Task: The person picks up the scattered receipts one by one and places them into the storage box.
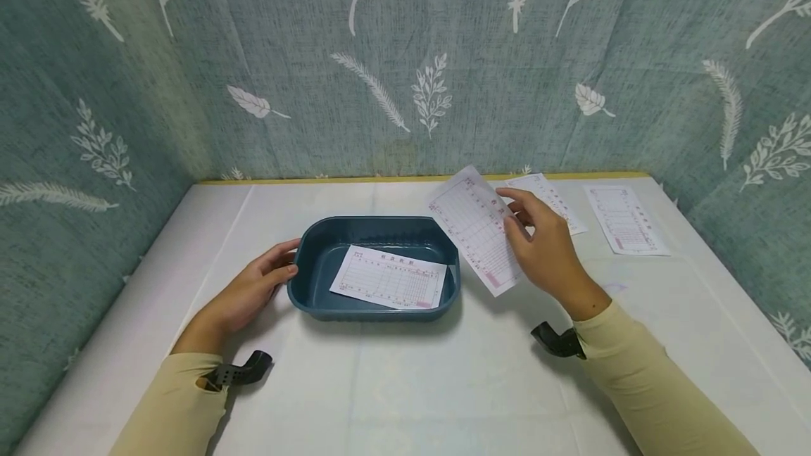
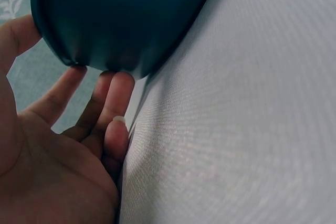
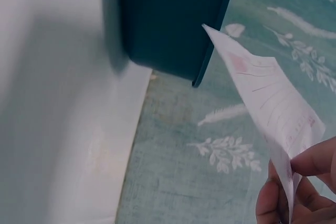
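Currently the right hand (image 1: 545,248) pinches a printed slip (image 1: 476,227) between thumb and fingers, holding it lifted off the table (image 1: 443,385), just beside the right end of the blue tray (image 1: 317,301). In the right wrist view the slip (image 3: 273,103) bends upward from the fingertips (image 3: 310,161), its far corner close to the tray wall (image 3: 168,24) but apart from it.

Left hand (image 1: 253,287) rests against the tray's left end, fingers relaxed and nearly straight. Left wrist view: fingertips (image 2: 118,90) touch the underside of the tray's rounded corner (image 2: 121,19), thumb near the rim; no curl round the rim visible.

Inside the tray a second slip (image 1: 389,279) lies flat on the floor, slightly askew, print side up.

Two more slips lie flat on the table by the far right edge: one (image 1: 551,199) partly behind the right hand, one (image 1: 625,219) further right, well apart from the tray.

Patterned teal cloth (image 1: 405,55) encloses the table on three sides.
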`<action>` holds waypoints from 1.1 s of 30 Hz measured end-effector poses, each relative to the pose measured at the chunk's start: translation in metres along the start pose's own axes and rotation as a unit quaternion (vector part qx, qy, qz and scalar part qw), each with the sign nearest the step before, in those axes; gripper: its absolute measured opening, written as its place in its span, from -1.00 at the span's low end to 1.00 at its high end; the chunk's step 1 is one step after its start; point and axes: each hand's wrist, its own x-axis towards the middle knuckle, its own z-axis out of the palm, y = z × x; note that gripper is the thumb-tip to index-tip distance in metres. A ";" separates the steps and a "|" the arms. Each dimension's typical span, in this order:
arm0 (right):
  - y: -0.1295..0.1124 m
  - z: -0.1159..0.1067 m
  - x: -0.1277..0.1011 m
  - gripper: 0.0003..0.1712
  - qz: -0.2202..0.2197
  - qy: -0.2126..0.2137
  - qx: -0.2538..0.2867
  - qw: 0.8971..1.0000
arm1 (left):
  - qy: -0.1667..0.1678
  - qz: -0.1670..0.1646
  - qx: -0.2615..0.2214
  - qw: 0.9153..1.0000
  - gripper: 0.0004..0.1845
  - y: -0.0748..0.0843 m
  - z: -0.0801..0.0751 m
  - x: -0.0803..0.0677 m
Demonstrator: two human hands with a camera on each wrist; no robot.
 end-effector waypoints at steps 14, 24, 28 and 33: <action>-0.013 0.012 -0.008 -0.49 0.000 -0.037 0.064 0.997 | 0.003 0.011 -0.006 1.000 -0.33 -0.003 -0.001 -0.001; -0.017 0.024 -0.015 -0.43 -0.032 -0.064 0.073 0.995 | 0.006 0.018 -0.010 1.000 -0.34 -0.005 -0.002 -0.001; -0.019 0.029 -0.017 -0.46 -0.042 -0.075 0.072 0.994 | 0.009 0.018 -0.007 1.000 -0.34 -0.005 -0.001 0.000; -0.020 0.036 -0.016 -0.60 -0.043 -0.088 0.061 0.993 | 0.012 0.019 -0.003 1.000 -0.36 -0.006 0.000 -0.001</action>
